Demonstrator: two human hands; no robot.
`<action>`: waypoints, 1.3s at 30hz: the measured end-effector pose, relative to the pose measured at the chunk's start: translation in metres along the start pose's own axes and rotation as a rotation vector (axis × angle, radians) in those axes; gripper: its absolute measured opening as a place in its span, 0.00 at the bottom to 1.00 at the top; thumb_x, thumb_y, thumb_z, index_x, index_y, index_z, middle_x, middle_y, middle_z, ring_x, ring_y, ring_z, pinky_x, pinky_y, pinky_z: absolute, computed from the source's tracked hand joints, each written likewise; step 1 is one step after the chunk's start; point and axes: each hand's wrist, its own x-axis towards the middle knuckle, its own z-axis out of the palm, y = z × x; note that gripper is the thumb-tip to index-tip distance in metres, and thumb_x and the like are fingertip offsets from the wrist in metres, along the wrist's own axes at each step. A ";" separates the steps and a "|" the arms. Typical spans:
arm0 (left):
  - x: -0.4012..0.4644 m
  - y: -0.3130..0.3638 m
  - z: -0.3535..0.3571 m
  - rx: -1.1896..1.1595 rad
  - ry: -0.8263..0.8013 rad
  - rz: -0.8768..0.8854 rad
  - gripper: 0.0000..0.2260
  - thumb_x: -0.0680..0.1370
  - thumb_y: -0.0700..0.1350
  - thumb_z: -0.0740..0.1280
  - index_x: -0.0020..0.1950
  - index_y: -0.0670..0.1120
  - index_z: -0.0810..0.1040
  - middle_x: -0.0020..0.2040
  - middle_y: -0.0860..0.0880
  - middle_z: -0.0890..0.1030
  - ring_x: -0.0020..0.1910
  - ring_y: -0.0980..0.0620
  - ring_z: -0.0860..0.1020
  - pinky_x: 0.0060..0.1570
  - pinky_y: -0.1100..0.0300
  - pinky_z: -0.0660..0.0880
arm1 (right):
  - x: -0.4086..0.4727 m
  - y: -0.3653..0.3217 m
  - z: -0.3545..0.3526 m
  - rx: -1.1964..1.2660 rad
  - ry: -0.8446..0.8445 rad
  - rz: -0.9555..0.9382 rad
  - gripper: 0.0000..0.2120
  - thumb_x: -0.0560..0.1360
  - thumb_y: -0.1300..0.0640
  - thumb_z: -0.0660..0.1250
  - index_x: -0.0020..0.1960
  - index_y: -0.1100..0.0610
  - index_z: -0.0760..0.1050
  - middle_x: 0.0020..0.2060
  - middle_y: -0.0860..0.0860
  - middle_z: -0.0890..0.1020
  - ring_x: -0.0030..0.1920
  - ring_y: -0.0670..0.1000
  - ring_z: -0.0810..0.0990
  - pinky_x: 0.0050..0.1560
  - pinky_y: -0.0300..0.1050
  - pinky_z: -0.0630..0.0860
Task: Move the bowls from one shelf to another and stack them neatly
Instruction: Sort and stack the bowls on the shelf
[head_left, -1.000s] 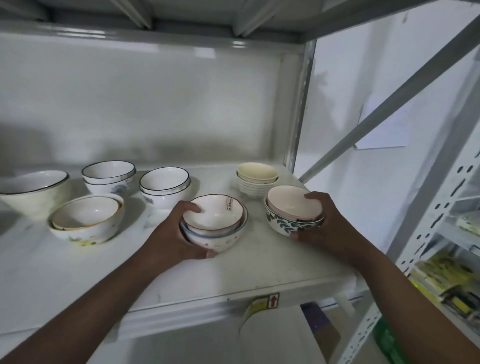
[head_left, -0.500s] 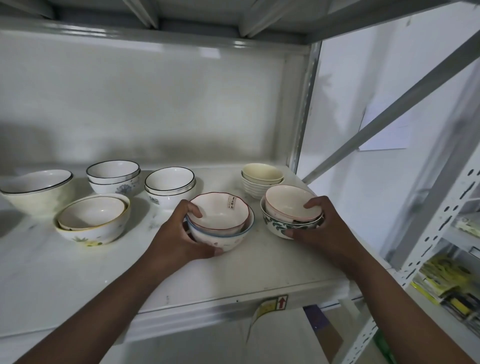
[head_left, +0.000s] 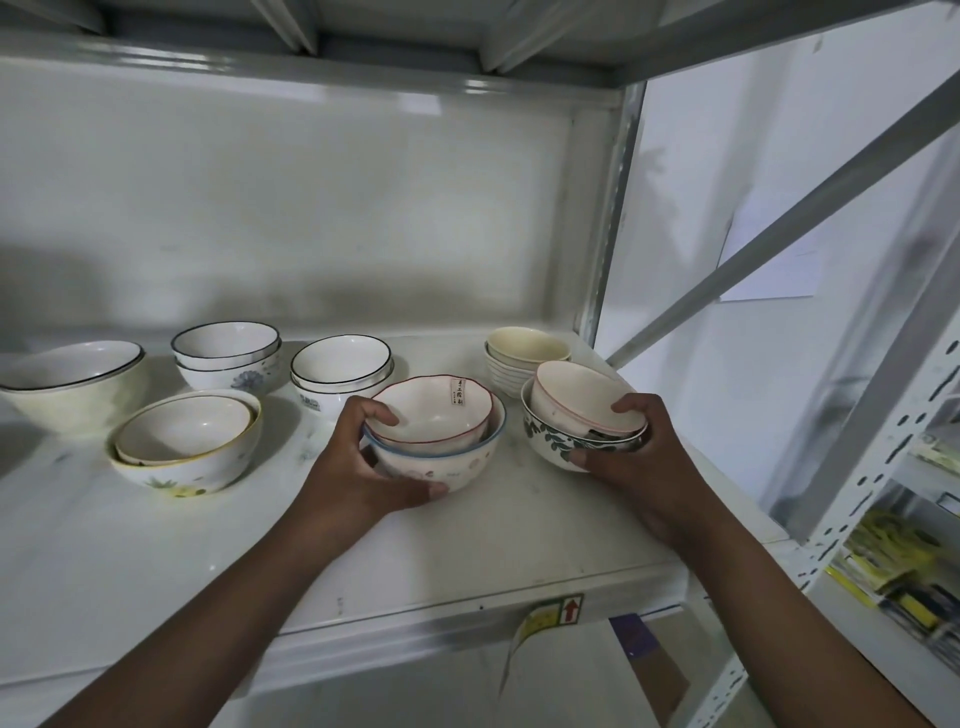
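Fingers of each hand curl round a bowl pair; left hand (head_left: 358, 467) and right hand (head_left: 636, 457) seemingly hide the bases.

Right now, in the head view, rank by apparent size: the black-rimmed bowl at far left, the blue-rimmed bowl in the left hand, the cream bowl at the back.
1. Black-rimmed bowl, though the frame edge cuts it off.
2. Blue-rimmed bowl; nearer the camera, so unsure.
3. Cream bowl, clearly smallest.

Large bowl (head_left: 67, 382) (left side) cropped off
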 end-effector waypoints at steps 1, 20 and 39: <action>0.000 0.000 0.000 -0.020 -0.002 0.001 0.33 0.51 0.38 0.82 0.50 0.50 0.69 0.44 0.58 0.80 0.44 0.55 0.78 0.42 0.50 0.79 | 0.000 0.001 0.001 0.027 -0.002 0.010 0.38 0.50 0.57 0.84 0.54 0.50 0.69 0.60 0.58 0.78 0.55 0.54 0.80 0.51 0.50 0.79; -0.002 0.007 0.003 -0.288 -0.043 0.046 0.38 0.49 0.38 0.82 0.53 0.56 0.71 0.52 0.54 0.79 0.49 0.53 0.78 0.43 0.52 0.79 | -0.008 -0.011 0.034 0.214 -0.124 -0.017 0.43 0.52 0.68 0.81 0.62 0.49 0.68 0.51 0.43 0.82 0.57 0.54 0.79 0.61 0.62 0.75; 0.001 0.010 0.008 -0.359 0.004 0.077 0.40 0.47 0.37 0.79 0.55 0.60 0.73 0.54 0.58 0.79 0.55 0.51 0.76 0.44 0.51 0.79 | -0.011 -0.025 0.048 0.497 -0.118 0.144 0.43 0.49 0.53 0.86 0.59 0.46 0.71 0.61 0.52 0.77 0.59 0.61 0.78 0.49 0.59 0.80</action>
